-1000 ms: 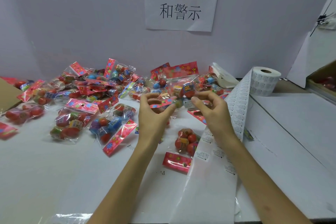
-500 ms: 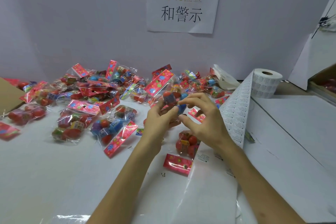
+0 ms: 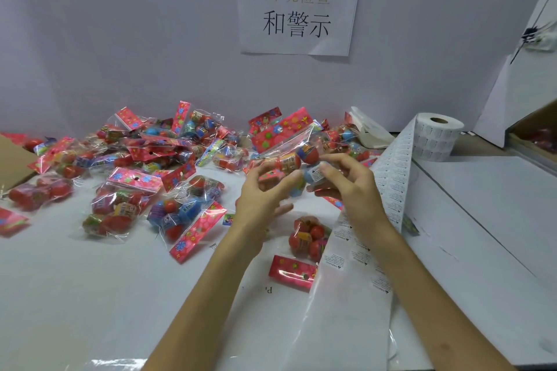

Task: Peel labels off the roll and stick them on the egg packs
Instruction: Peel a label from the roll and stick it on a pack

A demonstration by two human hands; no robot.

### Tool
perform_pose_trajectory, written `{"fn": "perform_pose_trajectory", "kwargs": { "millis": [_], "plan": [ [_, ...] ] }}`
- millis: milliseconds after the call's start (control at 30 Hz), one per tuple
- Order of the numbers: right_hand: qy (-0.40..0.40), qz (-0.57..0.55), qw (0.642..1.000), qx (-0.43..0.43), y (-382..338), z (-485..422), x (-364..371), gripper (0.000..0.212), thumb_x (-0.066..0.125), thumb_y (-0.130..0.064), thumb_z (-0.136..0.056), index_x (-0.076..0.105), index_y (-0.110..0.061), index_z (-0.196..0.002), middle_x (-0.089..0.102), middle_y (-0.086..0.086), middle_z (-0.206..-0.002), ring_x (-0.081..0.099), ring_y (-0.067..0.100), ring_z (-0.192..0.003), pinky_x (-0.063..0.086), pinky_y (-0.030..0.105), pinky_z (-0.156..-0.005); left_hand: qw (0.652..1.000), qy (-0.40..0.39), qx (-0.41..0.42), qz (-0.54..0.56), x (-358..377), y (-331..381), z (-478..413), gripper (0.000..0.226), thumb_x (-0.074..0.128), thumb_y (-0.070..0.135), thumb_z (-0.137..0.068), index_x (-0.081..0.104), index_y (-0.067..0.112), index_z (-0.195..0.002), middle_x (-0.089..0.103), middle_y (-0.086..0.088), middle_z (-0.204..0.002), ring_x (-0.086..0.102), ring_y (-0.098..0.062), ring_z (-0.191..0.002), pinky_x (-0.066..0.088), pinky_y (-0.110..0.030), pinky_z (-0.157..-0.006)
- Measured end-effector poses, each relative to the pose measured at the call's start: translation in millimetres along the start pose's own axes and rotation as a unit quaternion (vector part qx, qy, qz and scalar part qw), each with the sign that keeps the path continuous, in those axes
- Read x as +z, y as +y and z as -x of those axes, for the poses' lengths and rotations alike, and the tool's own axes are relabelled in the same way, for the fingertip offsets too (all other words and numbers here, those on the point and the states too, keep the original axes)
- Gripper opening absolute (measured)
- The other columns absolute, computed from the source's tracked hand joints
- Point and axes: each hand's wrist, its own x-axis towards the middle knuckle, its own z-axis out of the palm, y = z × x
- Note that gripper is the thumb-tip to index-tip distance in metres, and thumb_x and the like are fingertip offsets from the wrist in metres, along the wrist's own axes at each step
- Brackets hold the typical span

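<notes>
Now lifts the egg pack [image 3: 289, 144] higher than a moment ago, left of the label roll [image 3: 437, 138], gripping it in the left hand [image 3: 265, 199] for steadiness and pinching it with the right hand [image 3: 352, 190] to press a label [image 3: 315, 173] flat.

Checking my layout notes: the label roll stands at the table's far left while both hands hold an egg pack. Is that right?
No. The head view shows the label roll at the far right, not the left. The left hand and right hand do hold an egg pack.
</notes>
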Motion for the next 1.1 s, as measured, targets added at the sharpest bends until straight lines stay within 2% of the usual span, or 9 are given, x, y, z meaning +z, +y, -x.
{"fn": "perform_pose_trajectory", "kwargs": {
  "millis": [133,267,433,600,667,833,933,1000,1100],
  "plan": [
    [-0.059,-0.030,0.998,0.015,0.5,2.3,4.7,0.013,0.066,-0.008,-0.097,0.070,-0.017,-0.105,0.073,0.010,-0.097,0.072,0.023,-0.088,0.061,0.034,-0.070,0.999,-0.018,0.045,-0.010,3.3,-1.3,2.5,0.024,0.080,0.020,-0.087,0.071,0.021,-0.110,0.079,-0.001,-0.097,0.076,-0.015,-0.090,0.059,-0.022,-0.068],
    [-0.067,0.009,0.998,-0.011,1.1,4.0,6.8,0.018,0.072,-0.005,-0.092,0.069,-0.020,-0.102,0.075,0.000,-0.094,0.075,0.019,-0.085,0.061,0.030,-0.066,0.997,0.011,0.069,-0.042,4.0,-3.7,1.9,0.025,0.083,0.020,-0.084,0.071,0.024,-0.106,0.078,0.001,-0.093,0.075,-0.014,-0.088,0.057,-0.019,-0.065],
    [-0.061,0.018,0.998,-0.007,1.4,3.5,3.4,0.017,0.070,-0.002,-0.092,0.070,-0.018,-0.099,0.076,-0.003,-0.088,0.076,0.022,-0.082,0.062,0.032,-0.066,0.995,0.001,0.077,-0.055,4.8,-4.4,1.0,0.028,0.082,0.012,-0.083,0.070,0.024,-0.106,0.078,-0.001,-0.095,0.075,-0.016,-0.089,0.058,-0.021,-0.067],
    [-0.086,0.005,0.996,0.032,2.0,2.3,1.1,0.013,0.061,-0.006,-0.099,0.072,-0.004,-0.105,0.077,0.009,-0.091,0.076,0.030,-0.082,0.062,0.032,-0.066,1.000,-0.005,0.017,-0.003,1.3,-0.8,0.3,0.027,0.078,0.000,-0.084,0.071,0.011,-0.108,0.077,-0.013,-0.101,0.077,-0.028,-0.088,0.063,-0.034,-0.072],
    [-0.088,0.000,0.995,0.049,1.2,1.0,-0.4,0.016,0.057,-0.011,-0.102,0.072,-0.003,-0.105,0.077,0.009,-0.089,0.077,0.030,-0.080,0.061,0.029,-0.065,1.000,-0.005,-0.015,0.025,0.0,1.6,1.0,0.025,0.077,-0.002,-0.084,0.071,0.008,-0.107,0.076,-0.015,-0.103,0.077,-0.030,-0.087,0.062,-0.031,-0.069],
    [-0.072,-0.022,0.997,0.025,0.7,3.0,1.1,0.013,0.067,-0.011,-0.095,0.072,-0.014,-0.107,0.078,0.006,-0.090,0.077,0.026,-0.083,0.061,0.028,-0.068,0.997,-0.017,-0.030,0.063,-0.6,1.6,2.9,0.022,0.075,0.005,-0.089,0.071,0.008,-0.110,0.076,-0.016,-0.107,0.076,-0.032,-0.096,0.063,-0.036,-0.079],
    [-0.091,-0.009,0.996,0.020,2.4,3.6,2.9,0.030,0.072,-0.006,-0.090,0.069,-0.016,-0.119,0.078,0.004,-0.096,0.077,0.023,-0.090,0.061,0.026,-0.072,0.997,-0.010,-0.023,0.075,-2.5,1.9,3.0,0.028,0.075,0.009,-0.089,0.069,0.006,-0.117,0.075,-0.018,-0.110,0.075,-0.034,-0.099,0.063,-0.038,-0.084],
    [-0.087,-0.012,0.996,0.032,3.4,2.9,3.1,0.035,0.070,-0.008,-0.092,0.065,-0.013,-0.126,0.078,0.007,-0.098,0.077,0.023,-0.089,0.061,0.025,-0.072,0.997,-0.007,-0.021,0.077,-2.7,2.9,3.3,0.032,0.076,0.015,-0.089,0.069,0.006,-0.119,0.075,-0.018,-0.112,0.075,-0.033,-0.098,0.063,-0.039,-0.084],
    [-0.046,-0.014,0.998,0.042,5.0,1.0,2.9,0.027,0.067,-0.016,-0.096,0.065,-0.023,-0.122,0.076,0.002,-0.099,0.076,0.020,-0.086,0.058,0.023,-0.068,0.994,-0.022,-0.038,0.103,0.7,6.0,4.9,0.039,0.072,0.026,-0.092,0.066,0.008,-0.125,0.076,-0.016,-0.111,0.076,-0.033,-0.095,0.064,-0.036,-0.079]
  ]
}}
